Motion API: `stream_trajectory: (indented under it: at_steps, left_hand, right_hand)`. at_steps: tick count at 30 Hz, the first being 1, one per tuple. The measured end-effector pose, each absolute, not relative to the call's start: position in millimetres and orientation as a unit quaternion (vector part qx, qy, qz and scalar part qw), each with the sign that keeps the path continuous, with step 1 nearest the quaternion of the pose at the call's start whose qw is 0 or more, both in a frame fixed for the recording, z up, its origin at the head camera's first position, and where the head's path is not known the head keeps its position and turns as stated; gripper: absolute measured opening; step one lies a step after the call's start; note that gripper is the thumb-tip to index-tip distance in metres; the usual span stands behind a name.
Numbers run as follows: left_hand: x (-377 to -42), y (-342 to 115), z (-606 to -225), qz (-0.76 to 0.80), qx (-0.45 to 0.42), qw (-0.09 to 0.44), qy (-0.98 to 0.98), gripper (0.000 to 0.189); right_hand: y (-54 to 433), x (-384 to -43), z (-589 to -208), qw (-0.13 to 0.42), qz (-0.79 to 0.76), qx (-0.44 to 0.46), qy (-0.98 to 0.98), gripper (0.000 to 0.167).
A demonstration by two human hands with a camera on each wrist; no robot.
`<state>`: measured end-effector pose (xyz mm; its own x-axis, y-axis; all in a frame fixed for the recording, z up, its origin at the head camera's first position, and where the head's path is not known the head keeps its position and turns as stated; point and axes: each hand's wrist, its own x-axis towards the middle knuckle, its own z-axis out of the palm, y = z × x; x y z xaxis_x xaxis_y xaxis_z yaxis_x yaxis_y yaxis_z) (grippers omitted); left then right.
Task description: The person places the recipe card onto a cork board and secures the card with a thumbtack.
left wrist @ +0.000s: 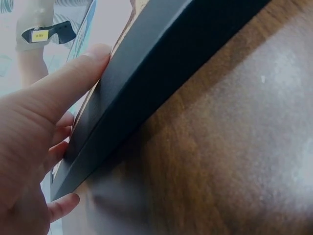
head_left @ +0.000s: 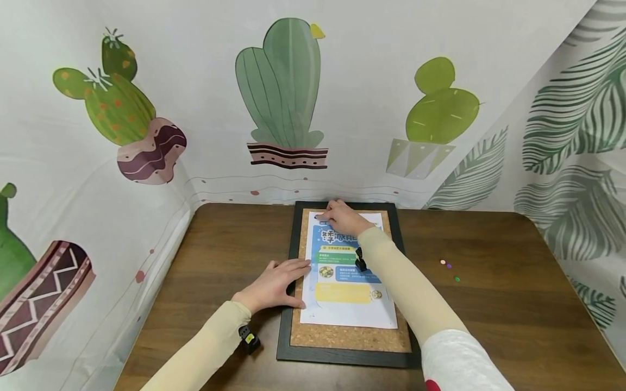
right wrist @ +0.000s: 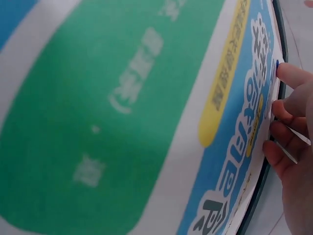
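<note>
A printed poster lies on a cork board with a black frame. At the poster's upper left corner, my right hand presses a fingertip on a small blue thumbtack; the other fingers bend loosely beside it in the right wrist view. My left hand spreads across the frame's left side, thumb and fingertips at the poster's left edge. From the left wrist view, the thumb reaches over the frame while the little finger hangs outside it.
On the wooden table, right of the board, lie a pink thumbtack, a purple thumbtack and a green thumbtack. A cactus-print cloth hangs behind, close to the board's far edge.
</note>
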<state>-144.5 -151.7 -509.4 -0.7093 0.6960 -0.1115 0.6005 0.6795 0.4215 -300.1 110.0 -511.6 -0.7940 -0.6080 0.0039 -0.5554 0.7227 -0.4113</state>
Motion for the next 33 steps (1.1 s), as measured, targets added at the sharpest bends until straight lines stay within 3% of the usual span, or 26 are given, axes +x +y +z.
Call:
stream_trajectory:
  at_steps: [7,15,23,33]
  left_hand:
    - [-146,-154,-508,0.184,0.363,0.142,0.902,0.093]
    - [-146,-156,-507,0.190,0.358,0.150,0.902,0.095]
    - [-146,-157,-506,0.189,0.360,0.149,0.902,0.095]
    - [-146,-156,-507,0.186,0.368,0.140,0.900,0.094]
  right_hand:
    - [119,-291,-510,0.064,-0.224,-0.324,0.917,0.040]
    - [141,-281,-505,0.133,-0.318,-0.263,0.901,0.042]
    - [167,-260,-498,0.109,-0.344,-0.271,0.892,0.029]
    - [205,-230,-485,0.079,-0.354,-0.275,0.890,0.026]
